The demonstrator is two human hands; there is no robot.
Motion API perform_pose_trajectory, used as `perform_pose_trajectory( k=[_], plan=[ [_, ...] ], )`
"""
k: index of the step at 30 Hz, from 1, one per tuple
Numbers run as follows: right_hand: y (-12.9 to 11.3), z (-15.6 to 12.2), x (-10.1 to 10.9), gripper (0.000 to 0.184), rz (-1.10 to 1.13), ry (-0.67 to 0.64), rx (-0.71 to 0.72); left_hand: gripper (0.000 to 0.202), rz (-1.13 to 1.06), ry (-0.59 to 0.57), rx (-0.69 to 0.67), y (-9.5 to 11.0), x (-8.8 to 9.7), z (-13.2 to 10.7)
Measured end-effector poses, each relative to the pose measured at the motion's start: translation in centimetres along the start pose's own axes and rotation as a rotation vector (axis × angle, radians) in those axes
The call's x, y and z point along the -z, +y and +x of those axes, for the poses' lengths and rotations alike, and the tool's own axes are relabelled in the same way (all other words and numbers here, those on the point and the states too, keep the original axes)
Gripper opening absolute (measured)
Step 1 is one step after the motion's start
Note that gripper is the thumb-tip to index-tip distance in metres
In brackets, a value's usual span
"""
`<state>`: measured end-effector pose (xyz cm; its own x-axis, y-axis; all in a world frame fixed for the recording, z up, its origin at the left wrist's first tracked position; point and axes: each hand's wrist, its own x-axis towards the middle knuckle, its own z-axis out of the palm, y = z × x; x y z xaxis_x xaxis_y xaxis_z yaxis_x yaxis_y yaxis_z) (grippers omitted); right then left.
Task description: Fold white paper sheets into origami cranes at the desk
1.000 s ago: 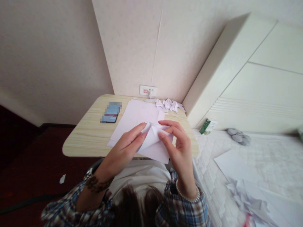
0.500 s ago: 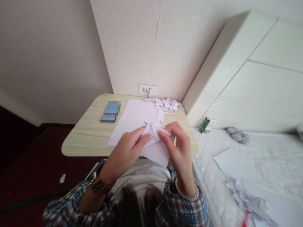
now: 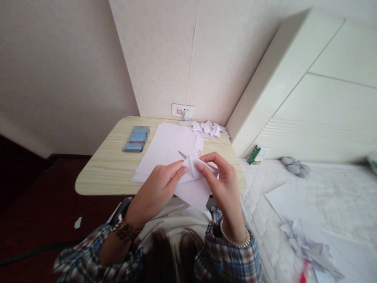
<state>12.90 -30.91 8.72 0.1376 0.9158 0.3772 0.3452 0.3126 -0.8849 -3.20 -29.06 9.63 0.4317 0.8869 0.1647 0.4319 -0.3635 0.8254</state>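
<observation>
A partly folded white paper (image 3: 194, 188) is held in the air above the near edge of a small light wooden table (image 3: 112, 169). My left hand (image 3: 156, 192) pinches its left side with thumb and fingers closed. On the right, my right hand (image 3: 224, 182) curls its fingers over the paper's top flap. Beneath them flat white sheets (image 3: 167, 145) lie on the table, and the tip of a pair of scissors (image 3: 182, 154) pokes out just beyond the fold.
A phone (image 3: 136, 138) lies on the table's left part. Several folded paper pieces (image 3: 209, 129) sit at the back by a wall socket (image 3: 182, 110). To the right is a bed with a green carton (image 3: 257, 155), loose sheets (image 3: 287, 202) and crumpled paper (image 3: 306, 245).
Both hands have drawn the paper slightly nearer and tightened the fold. The scissors' tip now shows beyond it. The view has shifted a little.
</observation>
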Motion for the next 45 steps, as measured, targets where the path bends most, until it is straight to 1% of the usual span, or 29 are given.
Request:
perform_pose_trajectory(
  k=[7,15,20,24,26,29,32,35,39,45],
  plan=[
    [0.0,-0.1,0.0,0.009,0.022,0.010,-0.031,0.038,0.015,0.002,0.000,-0.1,-0.2,0.0],
    [-0.2,-0.2,0.2,0.010,0.031,-0.028,-0.028,0.039,0.065,0.011,-0.014,0.2,-0.1,0.1],
    [-0.4,-0.1,-0.1,0.008,0.007,-0.029,-0.016,0.034,0.077,-0.085,-0.014,0.2,-0.4,0.1],
    [-0.2,-0.1,-0.2,0.010,0.016,-0.004,-0.027,0.032,0.103,-0.101,-0.009,0.0,-0.5,0.1],
    [-0.1,-0.2,-0.1,0.011,0.020,0.025,-0.037,0.028,0.086,-0.125,0.003,-0.1,-0.3,0.1],
    [0.2,-0.2,0.2,0.011,0.026,0.088,-0.046,0.021,0.055,-0.194,0.026,-0.3,0.2,0.0],
    [0.4,-0.3,0.4,0.011,0.035,0.124,-0.051,0.020,0.056,-0.241,0.021,-0.3,0.6,-0.1],
    [0.5,-0.3,0.5,0.011,0.054,0.136,-0.060,0.024,0.074,-0.234,0.000,-0.2,0.7,0.0],
    [0.5,-0.4,0.4,0.012,0.094,0.157,-0.056,0.028,0.077,-0.189,-0.013,-0.2,0.6,0.0],
    [0.6,-0.6,0.3,0.013,0.118,0.162,-0.045,0.031,0.060,-0.150,0.001,-0.8,0.4,0.0]
  ],
)
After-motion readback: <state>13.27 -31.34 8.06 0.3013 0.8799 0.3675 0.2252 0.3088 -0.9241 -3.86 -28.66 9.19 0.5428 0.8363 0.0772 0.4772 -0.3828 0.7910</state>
